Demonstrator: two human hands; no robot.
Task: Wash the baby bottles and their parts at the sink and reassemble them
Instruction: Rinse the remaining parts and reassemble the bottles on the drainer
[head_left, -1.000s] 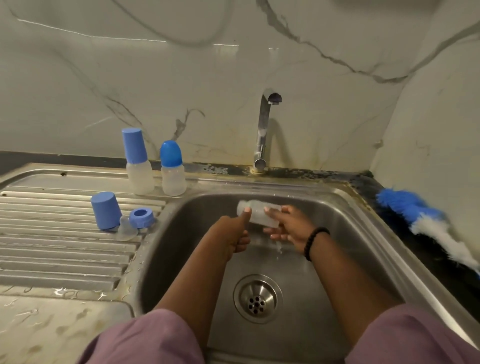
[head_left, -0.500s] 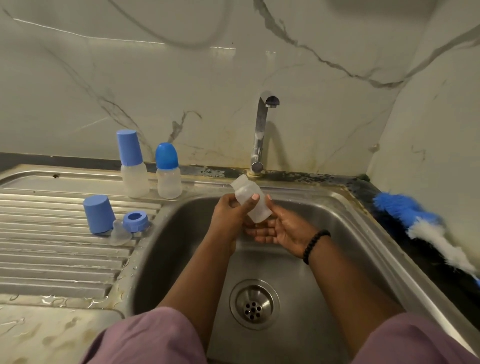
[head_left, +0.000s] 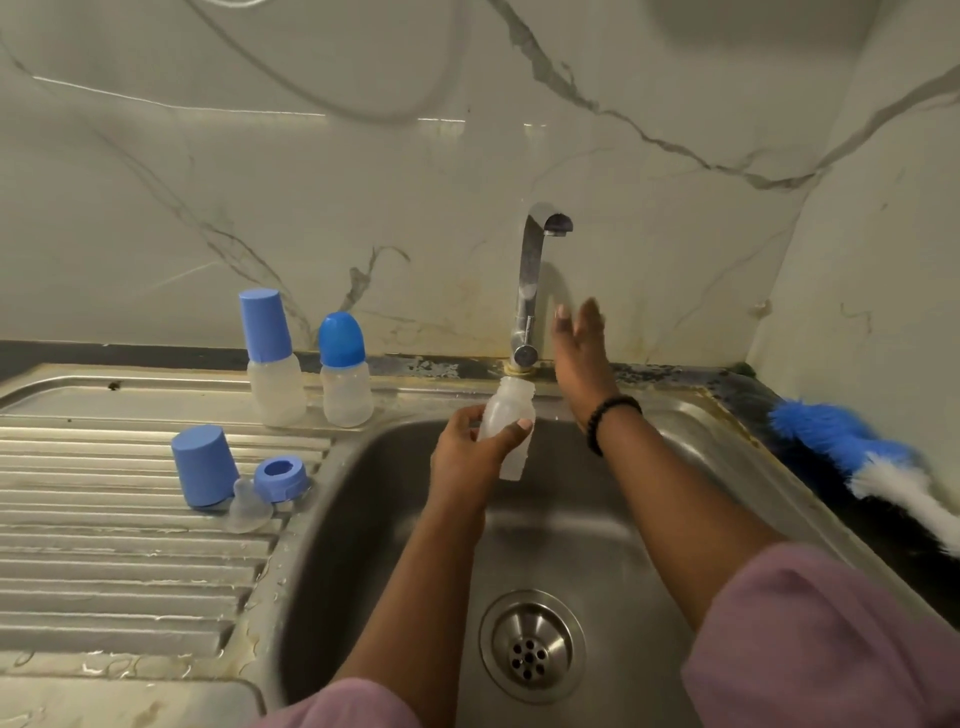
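The open bottle (head_left: 506, 431) sits in my left hand (head_left: 467, 449), fingers curled round its body, mouth tipped toward the far tap (head_left: 535, 280) over the sink (head_left: 675, 431) so water can run in. My right hand (head_left: 579, 343), fingers spread and empty, reaches beside the tap. Cap (head_left: 203, 466), ring (head_left: 280, 477) and teat (head_left: 248, 506) wait on the left counter (head_left: 104, 571), clear of splashes.

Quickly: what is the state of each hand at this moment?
Left hand: holds the open bottle over the sink.
Right hand: open, empty, raised beside the tap.
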